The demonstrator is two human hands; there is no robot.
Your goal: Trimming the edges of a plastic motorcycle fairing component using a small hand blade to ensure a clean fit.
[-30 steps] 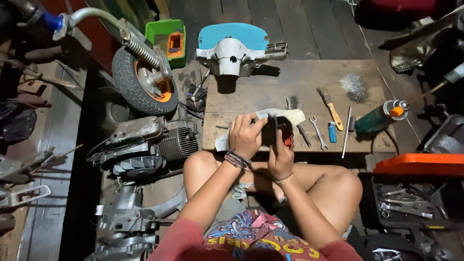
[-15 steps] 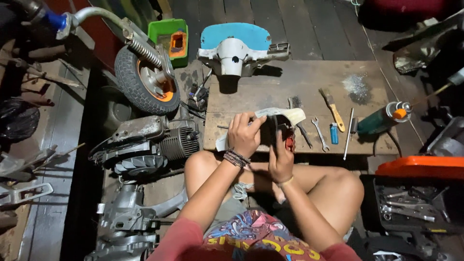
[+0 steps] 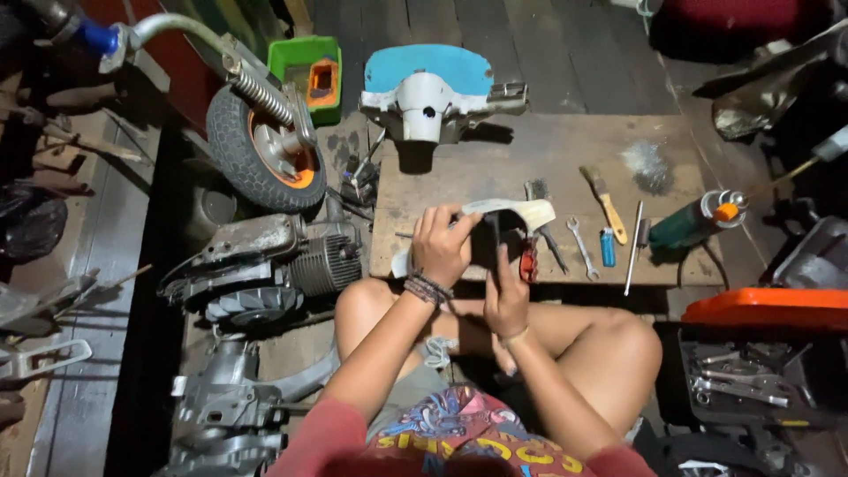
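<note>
My left hand (image 3: 442, 246) grips a cream-white curved scooter part (image 3: 521, 213) with a dark inner side, held just above the near edge of a low wooden board (image 3: 530, 159). Below it, my right hand (image 3: 505, 296) presses against the dark underside of the same part, thumb up. A red-handled tool (image 3: 528, 261) lies right beside my right hand; whether the fingers hold it cannot be made out. My bare knees are bent under both hands.
On the board lie a wrench (image 3: 582, 248), a blue lighter (image 3: 607, 246), a brush (image 3: 606, 204), a metal rod (image 3: 632, 247), a green spray can (image 3: 698, 221) and a blue-white scooter cowl (image 3: 431, 88). A wheel (image 3: 265, 150) and engine (image 3: 265, 256) stand left, an orange toolbox (image 3: 760, 344) right.
My hands have shifted the white part slightly; the right hand has slid a little lower under it. Nothing else has moved.
</note>
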